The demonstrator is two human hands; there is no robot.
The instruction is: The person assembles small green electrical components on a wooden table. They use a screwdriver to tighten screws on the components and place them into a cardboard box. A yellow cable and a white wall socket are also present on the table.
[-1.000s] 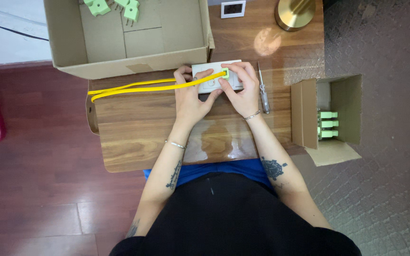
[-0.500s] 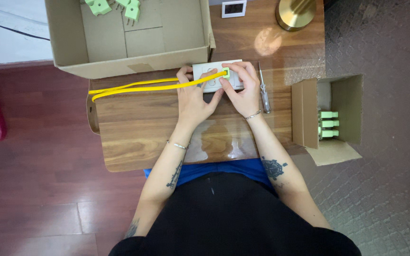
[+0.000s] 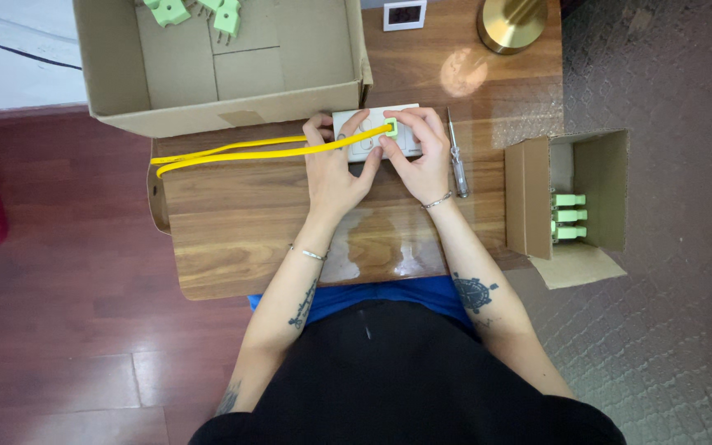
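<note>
Both hands are gripping the white socket strip [image 3: 377,132], lying left-right. Left hand [image 3: 335,169] is steadying it; right hand [image 3: 418,156] is pressing the green plug [image 3: 390,128]. Yellow cable [image 3: 249,152] is trailing left.

A black top is worn over blue; thin bracelets are seen at both wrists, and dark tattoos on both forearms.

Small wooden table [image 3: 232,239] on dark red wood floor [image 3: 59,330], grey patterned carpet [image 3: 669,330] alongside.
</note>
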